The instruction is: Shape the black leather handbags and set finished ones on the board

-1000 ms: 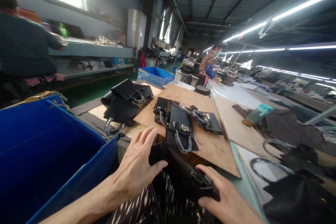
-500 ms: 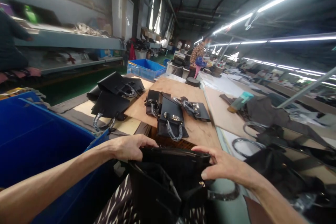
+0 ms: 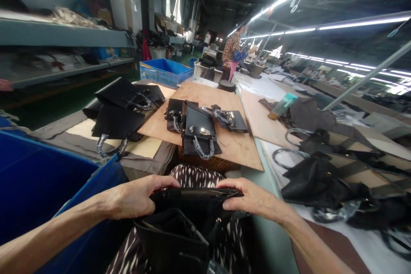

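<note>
A black handbag point(image 3: 180, 239) rests on my lap over patterned cloth point(image 3: 195, 173), its mouth facing up and its dark lining showing. My left hand point(image 3: 135, 197) grips the far rim at the left, thumb inside and fingers over the outer edge. At the right end of that same rim, my right hand point(image 3: 250, 197) pinches the edge between thumb and fingers. A small gold-coloured fitting shows inside, below my right thumb. The bag's lower part is dark and hard to make out.
Ahead, finished-looking black handbags point(image 3: 201, 124) with wrapped handles lie on a brown board point(image 3: 237, 150). More black bags point(image 3: 118, 115) lie to the left, beside a blue bin point(image 3: 41, 171). Black bag pieces point(image 3: 321, 180) and a teal-capped bottle point(image 3: 282, 107) are at right. A person point(image 3: 231, 51) stands farther back.
Both hands and the handbag rim have moved slightly left and toward my body, uncovering patterned cloth beyond the rim. The surrounding view has shifted left and up. Both hands keep their hold.
</note>
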The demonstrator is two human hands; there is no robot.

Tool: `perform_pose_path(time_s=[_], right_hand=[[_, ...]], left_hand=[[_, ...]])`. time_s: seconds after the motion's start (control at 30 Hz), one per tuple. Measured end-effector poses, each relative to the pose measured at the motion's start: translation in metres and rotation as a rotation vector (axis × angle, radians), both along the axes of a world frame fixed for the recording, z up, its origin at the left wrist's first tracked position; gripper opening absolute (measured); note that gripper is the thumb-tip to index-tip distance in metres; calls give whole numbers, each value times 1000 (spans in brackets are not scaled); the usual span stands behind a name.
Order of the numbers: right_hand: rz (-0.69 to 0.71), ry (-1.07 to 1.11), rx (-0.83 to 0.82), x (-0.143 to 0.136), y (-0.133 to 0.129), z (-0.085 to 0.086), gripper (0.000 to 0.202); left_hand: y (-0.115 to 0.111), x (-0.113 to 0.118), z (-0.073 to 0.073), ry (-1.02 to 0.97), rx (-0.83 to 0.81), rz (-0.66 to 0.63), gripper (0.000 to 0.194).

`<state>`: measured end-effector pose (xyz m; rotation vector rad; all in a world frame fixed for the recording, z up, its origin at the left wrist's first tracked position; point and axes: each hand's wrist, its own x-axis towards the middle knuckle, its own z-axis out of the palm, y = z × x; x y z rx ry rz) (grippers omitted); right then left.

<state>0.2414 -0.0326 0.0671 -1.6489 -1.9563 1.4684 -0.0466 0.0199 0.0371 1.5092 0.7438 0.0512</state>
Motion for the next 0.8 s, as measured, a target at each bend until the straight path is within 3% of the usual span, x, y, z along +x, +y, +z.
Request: perform_pose_path(time_s=[0.13,0.2,0.37,0.53,0.67,0.8], right_hand=[[9,102,-123,4,-2,0,25],[5,94,-110,6,-5,-6,27],[22,97,-60,10,-6,-21,33],[17,205,-37,16,-2,-22,41],[3,267,-16,22,0,-31,30],[-39,288,113,23,-1,-38,23]], left_hand=[[-10,-1,13,70,13,-9,41],[-13,0,15,72,34,-21,39],[-14,9,7,26,-8,-9,41],[-14,13,1,12,-73,1,45],[-12,11,-3,30,-111,3,52],[-11,12,-5,37,-130,-10,53]])
